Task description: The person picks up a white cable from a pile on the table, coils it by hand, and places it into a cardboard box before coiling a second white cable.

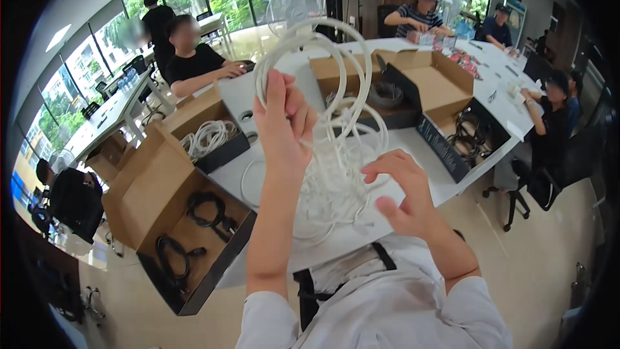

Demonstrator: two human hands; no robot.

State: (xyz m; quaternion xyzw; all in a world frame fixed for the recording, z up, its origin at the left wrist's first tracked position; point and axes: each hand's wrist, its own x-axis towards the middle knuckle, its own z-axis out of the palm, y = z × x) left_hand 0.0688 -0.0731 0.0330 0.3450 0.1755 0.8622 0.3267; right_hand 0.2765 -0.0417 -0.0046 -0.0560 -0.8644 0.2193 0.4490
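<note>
My left hand (pixel 282 126) is raised over the table and grips a bundle of white cables (pixel 323 58) whose loops stand up above it while the rest hangs in a tangle (pixel 332 184) down to the white table (pixel 413 145). My right hand (pixel 400 187) is lower and to the right, fingers spread, touching the hanging strands at their right side.
A cardboard box (pixel 145 197) at the left holds black cables (pixel 206 210); another box holds white cables (pixel 208 137). An open box (pixel 433 77) and one with black cables (pixel 468 132) lie at the right. Several people sit around the tables.
</note>
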